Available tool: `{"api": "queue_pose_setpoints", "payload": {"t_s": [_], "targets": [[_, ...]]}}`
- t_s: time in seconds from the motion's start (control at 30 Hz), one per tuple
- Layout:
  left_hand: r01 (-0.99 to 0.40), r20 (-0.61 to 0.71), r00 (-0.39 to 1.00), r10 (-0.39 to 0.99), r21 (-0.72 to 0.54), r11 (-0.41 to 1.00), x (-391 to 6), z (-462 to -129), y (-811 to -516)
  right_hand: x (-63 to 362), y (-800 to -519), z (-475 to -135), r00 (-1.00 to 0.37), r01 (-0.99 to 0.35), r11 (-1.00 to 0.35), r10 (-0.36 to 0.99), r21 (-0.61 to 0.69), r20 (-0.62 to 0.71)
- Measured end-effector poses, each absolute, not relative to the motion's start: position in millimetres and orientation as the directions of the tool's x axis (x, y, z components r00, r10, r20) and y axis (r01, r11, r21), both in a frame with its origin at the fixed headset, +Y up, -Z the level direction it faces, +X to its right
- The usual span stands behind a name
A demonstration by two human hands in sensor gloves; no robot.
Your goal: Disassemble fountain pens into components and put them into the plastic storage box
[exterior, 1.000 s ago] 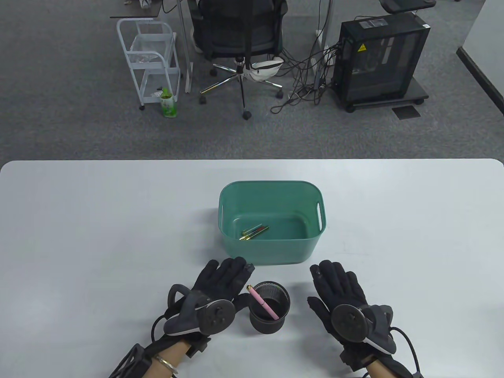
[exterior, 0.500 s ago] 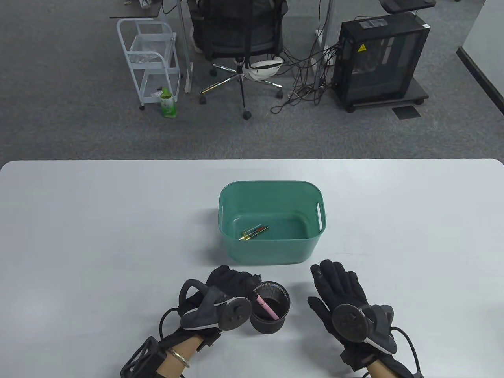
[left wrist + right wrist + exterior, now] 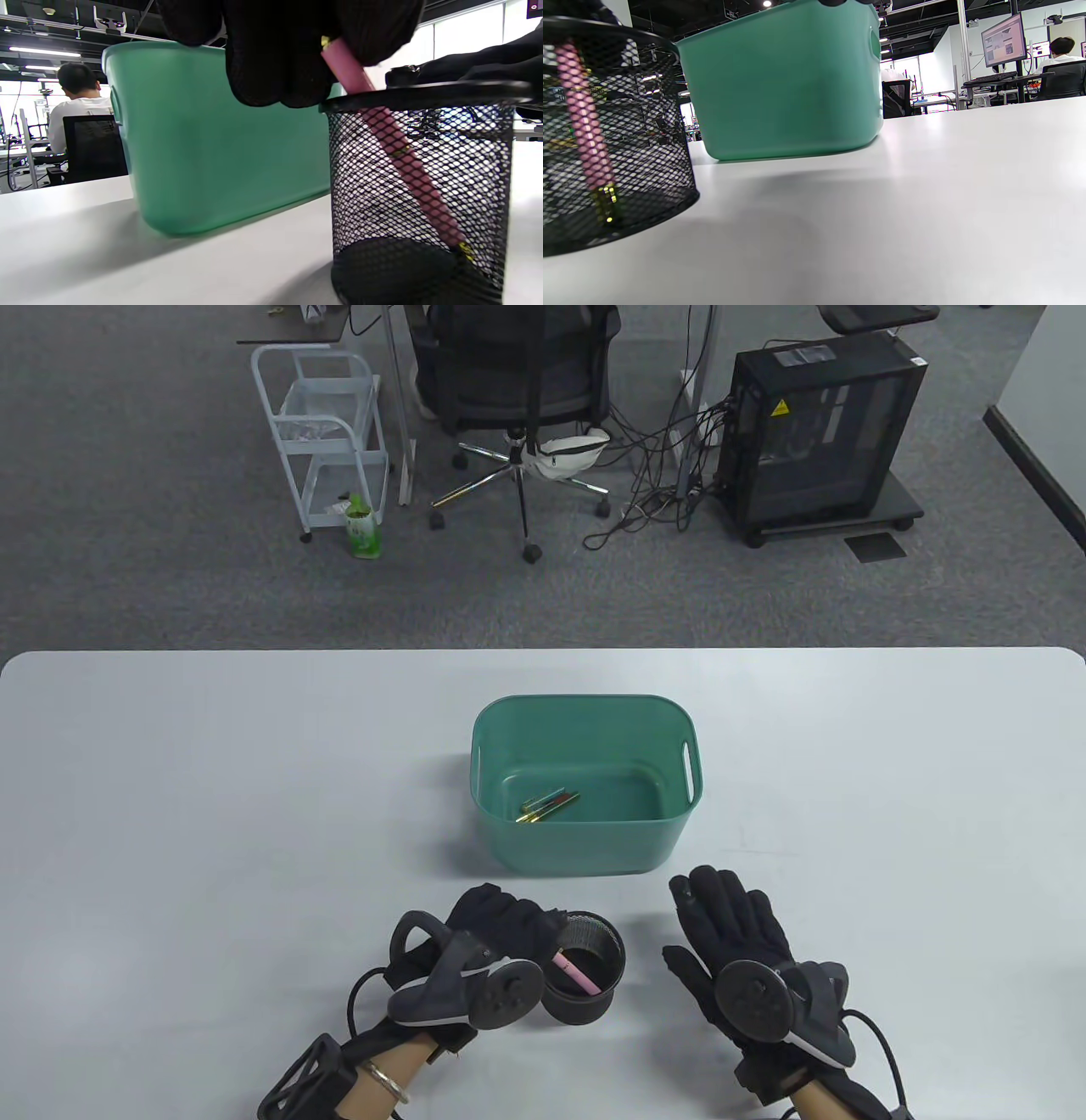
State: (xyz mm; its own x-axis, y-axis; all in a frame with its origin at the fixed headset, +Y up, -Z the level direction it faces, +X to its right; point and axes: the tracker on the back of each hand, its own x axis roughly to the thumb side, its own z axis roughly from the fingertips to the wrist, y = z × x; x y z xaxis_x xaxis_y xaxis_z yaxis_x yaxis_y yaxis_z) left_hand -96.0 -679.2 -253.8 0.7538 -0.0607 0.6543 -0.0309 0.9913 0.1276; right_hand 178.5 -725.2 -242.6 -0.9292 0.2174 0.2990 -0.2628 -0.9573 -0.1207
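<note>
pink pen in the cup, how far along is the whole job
Done: a few pen parts already lie in the green box. In hand: the left hand pinches the top of the pink pen, which is whole and slanted inside the mesh cup. The right hand rests flat on the table. Left: lift this pen out, take it apart, box the pieces.

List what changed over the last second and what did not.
The left hand swung right from flat on the table to the rim of the mesh pen cup, and its fingers closed on the top of the pink fountain pen, which leans in the cup. The right hand stayed flat on the table; the green storage box and its pen parts did not move.
</note>
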Motion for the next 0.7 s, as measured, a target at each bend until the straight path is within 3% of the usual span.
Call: {"api": "queue_pose_setpoints", "payload": {"t_s": [0.47, 0.7], "targets": [[0.022, 0.672, 0.737, -0.078, 0.092, 0.996, -99.0, -249.4, -682.6, 179.0, -725.2, -243.0, -0.931, -0.258, -0.959, 0.214, -0.117, 0.295], [-0.029, 0.684, 0.727, -0.054, 0.109, 0.994, -98.6, -246.5, -673.2, 179.5, -725.2, -243.4, -0.932, -0.256, -0.96, 0.214, -0.115, 0.291]]}}
